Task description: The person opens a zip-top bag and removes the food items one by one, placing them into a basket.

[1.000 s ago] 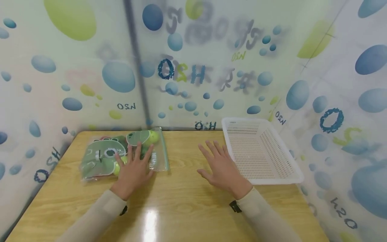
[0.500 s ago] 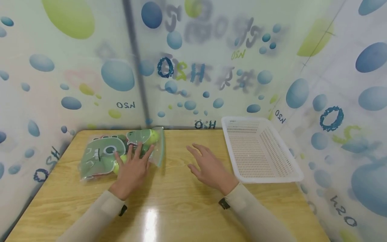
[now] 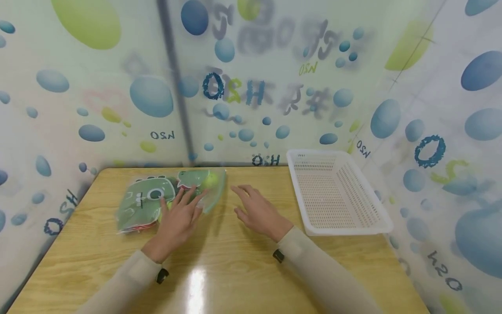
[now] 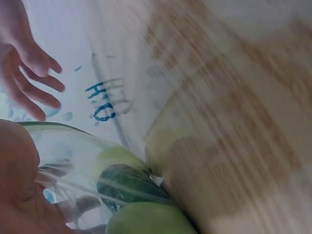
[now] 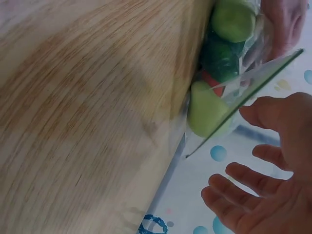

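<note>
A clear zip-seal bag (image 3: 147, 198) lies on the table at left in the head view. Through its plastic show a flat green cartoon face with one big eye, a smaller green cartoon piece and light-green rounded things (image 5: 234, 20). My left hand (image 3: 178, 224) rests on the bag's near side, its fingers spread and fairly straight over the plastic. To the right of the bag's green-edged mouth (image 5: 253, 95), my right hand (image 3: 260, 213) hovers with fingers extended and nothing in it. In the right wrist view its thumb lies close to that edge; whether they touch I cannot tell.
A white perforated plastic basket (image 3: 333, 192) stands at the right rear of the wooden table (image 3: 235, 270). Curtain-like walls (image 3: 251, 122) printed with blue and green drops close off the back and both sides.
The bag has slid a little to the right, along with my left hand on it. My right hand has moved left, away from the basket and nearer the bag's mouth.
</note>
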Demonstrator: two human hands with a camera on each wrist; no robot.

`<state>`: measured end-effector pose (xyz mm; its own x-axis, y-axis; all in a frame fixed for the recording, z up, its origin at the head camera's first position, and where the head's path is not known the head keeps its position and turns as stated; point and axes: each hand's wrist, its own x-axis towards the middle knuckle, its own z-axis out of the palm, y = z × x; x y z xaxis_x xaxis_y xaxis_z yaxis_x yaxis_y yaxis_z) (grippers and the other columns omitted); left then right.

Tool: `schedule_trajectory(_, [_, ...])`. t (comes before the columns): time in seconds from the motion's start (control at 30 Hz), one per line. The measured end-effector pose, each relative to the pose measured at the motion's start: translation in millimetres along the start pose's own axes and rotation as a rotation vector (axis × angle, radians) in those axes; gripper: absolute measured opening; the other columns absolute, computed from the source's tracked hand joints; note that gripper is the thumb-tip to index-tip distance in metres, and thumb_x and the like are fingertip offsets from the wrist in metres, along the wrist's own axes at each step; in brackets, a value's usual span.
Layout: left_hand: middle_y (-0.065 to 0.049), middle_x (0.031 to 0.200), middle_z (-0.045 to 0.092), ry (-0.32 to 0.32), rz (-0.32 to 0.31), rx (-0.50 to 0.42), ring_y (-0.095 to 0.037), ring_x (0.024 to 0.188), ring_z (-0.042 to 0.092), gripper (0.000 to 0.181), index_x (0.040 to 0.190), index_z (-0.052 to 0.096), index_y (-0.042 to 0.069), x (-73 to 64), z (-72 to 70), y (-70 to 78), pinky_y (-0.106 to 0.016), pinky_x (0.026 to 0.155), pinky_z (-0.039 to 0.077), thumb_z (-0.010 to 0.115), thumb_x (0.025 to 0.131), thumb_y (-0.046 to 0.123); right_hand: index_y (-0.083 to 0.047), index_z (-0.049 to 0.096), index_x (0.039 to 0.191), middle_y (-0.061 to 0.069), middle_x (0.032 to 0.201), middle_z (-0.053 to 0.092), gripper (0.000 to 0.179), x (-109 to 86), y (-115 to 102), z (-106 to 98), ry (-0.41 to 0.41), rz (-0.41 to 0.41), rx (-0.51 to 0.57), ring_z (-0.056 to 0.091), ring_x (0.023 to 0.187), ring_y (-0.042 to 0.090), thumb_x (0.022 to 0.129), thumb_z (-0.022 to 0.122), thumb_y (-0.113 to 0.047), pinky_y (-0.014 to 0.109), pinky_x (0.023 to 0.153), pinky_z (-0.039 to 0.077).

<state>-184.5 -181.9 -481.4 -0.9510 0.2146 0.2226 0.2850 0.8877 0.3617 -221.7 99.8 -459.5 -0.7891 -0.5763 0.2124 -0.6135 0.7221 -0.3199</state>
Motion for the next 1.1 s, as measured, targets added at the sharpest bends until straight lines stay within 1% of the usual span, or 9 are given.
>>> schedule_trajectory(0.17, [-0.020, 0.183, 0.049, 0.029, 0.049, -0.035, -0.061, 0.170, 0.039, 0.049, 0.174, 0.057, 0.024, -3.6, 0.0, 7.5, -0.103, 0.123, 0.009, 0.047, 0.126, 0.024, -0.010, 0.040, 0.180, 0.023, 0.171, 0.056, 0.072, 10.6, 4.2, 6.7, -0.034, 0.045, -0.009, 0.066, 0.149, 0.040, 0.117, 0.073, -0.018, 0.050, 0.110, 0.067])
schedule_trajectory(0.23, [-0.019, 0.183, 0.050, 0.029, 0.065, -0.054, -0.060, 0.169, 0.040, 0.049, 0.173, 0.058, 0.024, -5.6, 0.3, 9.6, -0.103, 0.123, 0.010, 0.047, 0.126, 0.023, -0.011, 0.037, 0.181, 0.024, 0.173, 0.053, 0.075, 14.7, 7.1, 10.3, -0.051, 0.075, -0.010, 0.067, 0.147, 0.042, 0.116, 0.074, -0.016, 0.051, 0.101, 0.069])
schedule_trajectory(0.37, [-0.016, 0.184, 0.049, 0.015, 0.103, -0.107, -0.058, 0.171, 0.039, 0.049, 0.173, 0.059, 0.023, -9.8, 1.1, 13.9, -0.103, 0.124, 0.007, 0.046, 0.126, 0.023, -0.014, 0.029, 0.185, 0.026, 0.180, 0.045, 0.084, 22.6, 13.2, 16.5, -0.078, 0.120, -0.023, 0.067, 0.146, 0.048, 0.114, 0.074, -0.011, 0.052, 0.092, 0.070])
schedule_trajectory(0.53, [-0.014, 0.185, 0.048, -0.012, 0.196, -0.150, -0.055, 0.174, 0.036, 0.048, 0.173, 0.058, 0.023, -12.1, 1.7, 17.0, -0.102, 0.125, 0.008, 0.046, 0.126, 0.023, -0.018, 0.033, 0.184, 0.026, 0.185, 0.039, 0.088, 30.0, 18.6, 19.5, -0.067, 0.082, -0.049, 0.058, 0.155, 0.055, 0.111, 0.079, -0.008, 0.059, 0.104, 0.069])
schedule_trajectory(0.7, [-0.014, 0.187, 0.044, -0.060, 0.292, -0.197, -0.056, 0.176, 0.031, 0.049, 0.175, 0.056, 0.026, -8.7, -1.2, 16.7, -0.101, 0.126, 0.006, 0.044, 0.127, 0.022, -0.020, 0.044, 0.179, 0.022, 0.184, 0.044, 0.085, 34.5, 18.7, 15.8, -0.072, 0.055, -0.105, 0.053, 0.164, 0.050, 0.106, 0.087, -0.011, 0.067, 0.116, 0.062])
schedule_trajectory(0.8, [-0.016, 0.188, 0.042, -0.098, 0.327, -0.206, -0.058, 0.175, 0.029, 0.049, 0.175, 0.056, 0.025, -6.6, -4.0, 15.9, -0.102, 0.125, 0.005, 0.044, 0.127, 0.023, -0.019, 0.052, 0.172, 0.022, 0.175, 0.055, 0.078, 36.6, 16.4, 13.0, -0.092, 0.044, -0.129, 0.062, 0.154, 0.048, 0.104, 0.089, -0.010, 0.066, 0.114, 0.064])
schedule_trajectory(0.9, [-0.018, 0.188, 0.042, -0.138, 0.343, -0.212, -0.059, 0.175, 0.030, 0.050, 0.175, 0.055, 0.023, -4.8, -6.7, 15.1, -0.103, 0.124, 0.007, 0.044, 0.127, 0.022, -0.016, 0.057, 0.165, 0.021, 0.158, 0.066, 0.069, 37.2, 13.8, 11.1, -0.114, 0.045, -0.162, 0.073, 0.136, 0.044, 0.104, 0.090, -0.013, 0.059, 0.108, 0.067])
schedule_trajectory(1.0, [-0.015, 0.189, 0.041, -0.182, 0.322, -0.224, -0.055, 0.176, 0.031, 0.052, 0.178, 0.051, 0.024, -4.8, -10.7, 15.9, -0.101, 0.126, 0.009, 0.048, 0.126, 0.021, -0.014, 0.056, 0.162, 0.021, 0.145, 0.070, 0.065, 35.7, 10.6, 8.4, -0.143, 0.068, -0.202, 0.076, 0.122, 0.039, 0.106, 0.089, -0.017, 0.053, 0.101, 0.069])
schedule_trajectory(1.1, [-0.013, 0.190, 0.039, -0.223, 0.287, -0.195, -0.052, 0.176, 0.032, 0.063, 0.181, 0.045, 0.026, -7.5, -17.0, 21.9, -0.099, 0.127, 0.014, 0.060, 0.120, 0.019, -0.013, 0.055, 0.160, 0.023, 0.141, 0.070, 0.062, 33.1, 7.2, 5.6, -0.158, 0.095, -0.210, 0.077, 0.117, 0.039, 0.107, 0.087, -0.016, 0.052, 0.097, 0.070])
